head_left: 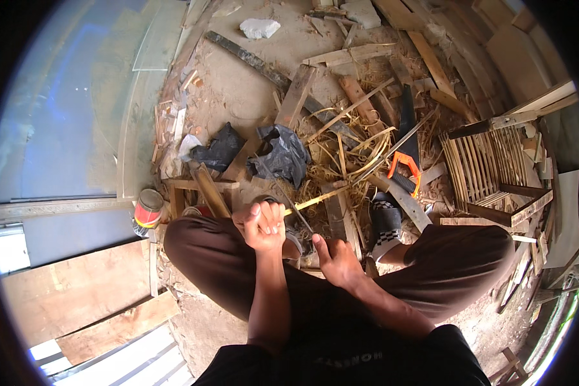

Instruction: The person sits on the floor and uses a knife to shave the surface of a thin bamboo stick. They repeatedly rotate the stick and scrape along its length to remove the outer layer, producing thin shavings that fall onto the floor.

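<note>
Head view, left hand: the left fist (262,225) has its fingers curled tight around one end of a pale strip (315,201).
Right hand: the right hand (342,262) has its fingers folded, thumb uppermost, around what looks like the near end of a thin grey tool (305,223); the handle is hidden.
Pale strip: above the middle of the dirt floor (212,90), running from the left fist away and to the right, over the litter.
Crossing: tool and strip cross just beside the left knuckles; whether they touch, I cannot tell. If the tool is edged, a slip along the strip could nick those knuckles, the likely cause being a hard pull so close to the grip.
Legs: the trousers (206,257) spread to both sides below the work; a tool that skidded free could catch a knee or the checkered shoe (386,225).
Saw: the orange-handled saw (405,168) lies toward the floor's right edge, just beyond that shoe; a foot pushed forward could meet its blade.
Shavings: curled shavings (360,154) heap beyond the strip's far end; they could snag it and twist it in the grip.
</note>
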